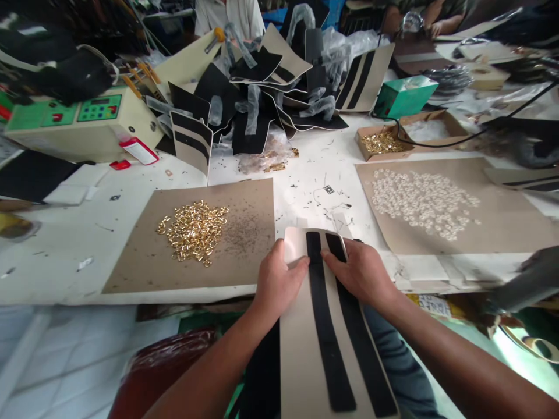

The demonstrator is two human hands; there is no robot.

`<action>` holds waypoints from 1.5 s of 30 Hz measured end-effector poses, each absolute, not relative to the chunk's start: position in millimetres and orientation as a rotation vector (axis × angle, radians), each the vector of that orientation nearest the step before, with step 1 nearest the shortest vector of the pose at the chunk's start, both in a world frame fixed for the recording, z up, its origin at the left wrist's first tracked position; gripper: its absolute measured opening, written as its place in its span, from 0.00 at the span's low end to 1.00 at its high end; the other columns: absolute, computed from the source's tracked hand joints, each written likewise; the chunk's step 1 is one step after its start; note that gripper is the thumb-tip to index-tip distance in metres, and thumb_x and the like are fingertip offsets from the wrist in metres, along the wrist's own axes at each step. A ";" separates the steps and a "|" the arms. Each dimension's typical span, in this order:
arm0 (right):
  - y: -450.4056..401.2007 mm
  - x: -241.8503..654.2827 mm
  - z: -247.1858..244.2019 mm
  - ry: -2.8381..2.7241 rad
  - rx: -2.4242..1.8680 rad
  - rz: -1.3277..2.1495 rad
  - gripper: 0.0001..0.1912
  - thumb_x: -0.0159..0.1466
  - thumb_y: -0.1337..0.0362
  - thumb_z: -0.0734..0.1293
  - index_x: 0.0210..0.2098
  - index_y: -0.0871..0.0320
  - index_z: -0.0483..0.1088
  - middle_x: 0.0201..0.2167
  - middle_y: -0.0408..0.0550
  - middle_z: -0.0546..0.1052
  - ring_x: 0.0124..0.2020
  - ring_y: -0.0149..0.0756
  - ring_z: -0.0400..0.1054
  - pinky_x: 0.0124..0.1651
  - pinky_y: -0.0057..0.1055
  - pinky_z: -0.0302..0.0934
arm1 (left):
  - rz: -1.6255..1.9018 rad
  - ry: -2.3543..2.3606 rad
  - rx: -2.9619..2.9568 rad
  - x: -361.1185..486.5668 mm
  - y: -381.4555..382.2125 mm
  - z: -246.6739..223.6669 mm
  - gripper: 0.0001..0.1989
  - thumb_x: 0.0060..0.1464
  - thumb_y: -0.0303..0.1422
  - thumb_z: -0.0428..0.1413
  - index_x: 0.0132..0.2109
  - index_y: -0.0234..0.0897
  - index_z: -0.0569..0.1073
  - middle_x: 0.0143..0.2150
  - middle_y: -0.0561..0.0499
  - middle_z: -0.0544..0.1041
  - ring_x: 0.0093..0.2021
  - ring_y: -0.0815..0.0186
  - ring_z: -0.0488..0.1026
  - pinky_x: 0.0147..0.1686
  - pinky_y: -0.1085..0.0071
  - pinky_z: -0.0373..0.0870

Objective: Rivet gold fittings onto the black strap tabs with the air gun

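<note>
A long beige panel (301, 349) with two black stripes lies across my lap, its far end raised at the table's front edge. My left hand (282, 276) grips its left edge, with the thumb on top beside the left stripe. On the opposite edge, my right hand (360, 267) holds the panel, its thumb pressed down between the two stripes. The fingers of both hands are hidden underneath. Beyond my left hand, small gold metal fittings (196, 230) are heaped on a brown sheet (144, 256).
Small whitish rings (423, 198) are spread on another brown sheet (510, 221) at right. Black and beige panels (257, 125) are piled at the back. A machine with green control panels (87, 125) stands left. A green box (406, 96) and a gold-parts tray (384, 142) sit back right.
</note>
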State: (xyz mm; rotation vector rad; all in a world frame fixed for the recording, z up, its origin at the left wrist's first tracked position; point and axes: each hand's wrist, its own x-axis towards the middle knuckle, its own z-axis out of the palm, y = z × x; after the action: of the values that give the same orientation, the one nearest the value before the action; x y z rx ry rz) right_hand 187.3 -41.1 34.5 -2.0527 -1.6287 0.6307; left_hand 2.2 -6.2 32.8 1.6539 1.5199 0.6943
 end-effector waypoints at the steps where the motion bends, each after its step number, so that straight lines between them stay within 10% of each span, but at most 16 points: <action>1: -40.7 187.3 34.4 -1.634 -2.057 0.629 0.14 0.68 0.54 0.65 0.32 0.55 0.74 0.31 0.49 0.81 0.34 0.43 0.76 0.36 0.32 0.60 | 0.690 1.518 1.657 2.3 -5.7 32.9 0.09 0.55 0.33 0.63 0.42 0.40 0.73 0.37 0.50 0.81 0.39 0.58 0.79 0.42 0.64 0.73; 38: -26.8 186.1 35.3 -1.676 -2.224 0.629 0.11 0.66 0.54 0.68 0.37 0.55 0.78 0.33 0.50 0.83 0.36 0.48 0.78 0.36 0.35 0.60 | 0.562 1.451 1.576 1.4 9.0 35.3 0.18 0.54 0.30 0.64 0.52 0.41 0.74 0.44 0.46 0.84 0.45 0.51 0.82 0.50 0.57 0.76; 45: -28.7 186.9 32.6 -1.724 -2.202 0.594 0.12 0.67 0.54 0.67 0.40 0.53 0.78 0.34 0.50 0.83 0.37 0.49 0.78 0.37 0.35 0.59 | 0.802 1.460 2.102 -0.3 5.0 32.6 0.42 0.52 0.26 0.66 0.71 0.41 0.60 0.71 0.38 0.66 0.71 0.45 0.64 0.68 0.47 0.64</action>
State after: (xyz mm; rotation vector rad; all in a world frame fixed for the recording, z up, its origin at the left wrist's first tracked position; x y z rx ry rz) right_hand 186.9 -28.7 32.6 -2.2020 -1.7236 0.5941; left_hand -0.3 5.0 32.6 2.1019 1.4600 0.8024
